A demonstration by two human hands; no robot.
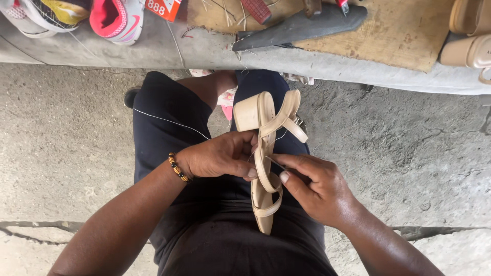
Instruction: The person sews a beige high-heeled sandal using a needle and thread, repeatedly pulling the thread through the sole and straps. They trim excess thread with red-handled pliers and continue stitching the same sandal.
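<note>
A beige block-heeled sandal (263, 115) with thin straps lies lengthwise over my lap, heel pointing away from me. My left hand (220, 156), with a beaded bracelet at the wrist, grips the sandal's middle from the left. My right hand (314, 186) pinches a thin needle (276, 163) against the strap at the sandal's side. A pale thread (169, 121) runs from the sandal leftwards across my dark trousers.
A low ledge ahead carries a wooden board (404, 30), a dark blade-like tool (302, 25), sports shoes (117, 18) at the left and more beige sandals (468, 48) at the right. Rough concrete floor (66, 138) lies on both sides of my legs.
</note>
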